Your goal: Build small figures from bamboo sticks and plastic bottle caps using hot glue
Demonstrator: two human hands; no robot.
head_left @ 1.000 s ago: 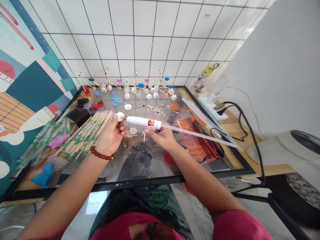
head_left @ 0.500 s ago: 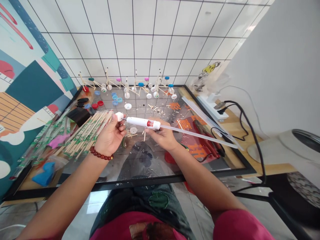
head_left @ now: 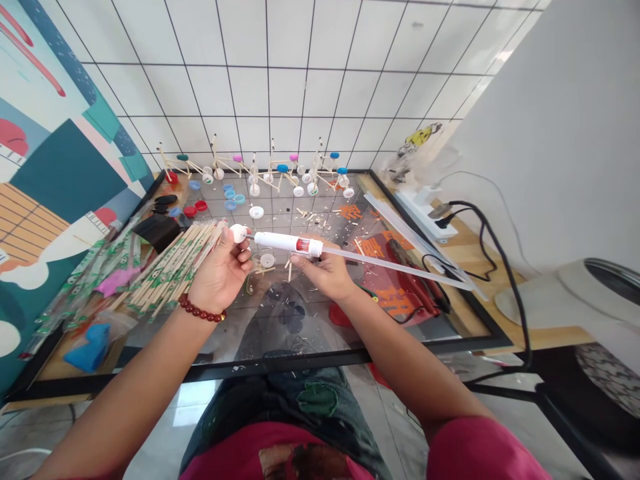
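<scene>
My left hand (head_left: 219, 271), wearing a red bead bracelet, pinches a white bottle cap (head_left: 238, 233) between thumb and fingers. My right hand (head_left: 325, 270) is wrapped round a white pen-shaped hot glue gun (head_left: 277, 241) with a red window. A long translucent glue stick (head_left: 390, 266) runs out of its rear end toward the right. The gun's metal tip is at the cap, though whether it touches cannot be made out. Below the gun, another white cap (head_left: 267, 260) lies on the glossy table.
Small bicycle-like models of sticks and caps (head_left: 283, 169) line the back wall. Wrapped chopsticks (head_left: 173, 270) are piled at left, near blue caps (head_left: 230, 205) and red caps (head_left: 201, 206). Pliers (head_left: 400, 257), spare glue sticks (head_left: 400, 223) and a power strip (head_left: 425, 215) are at right.
The glue gun has shifted very slightly, and its glue stick's far end has moved a little left and up. Both hands keep their holds.
</scene>
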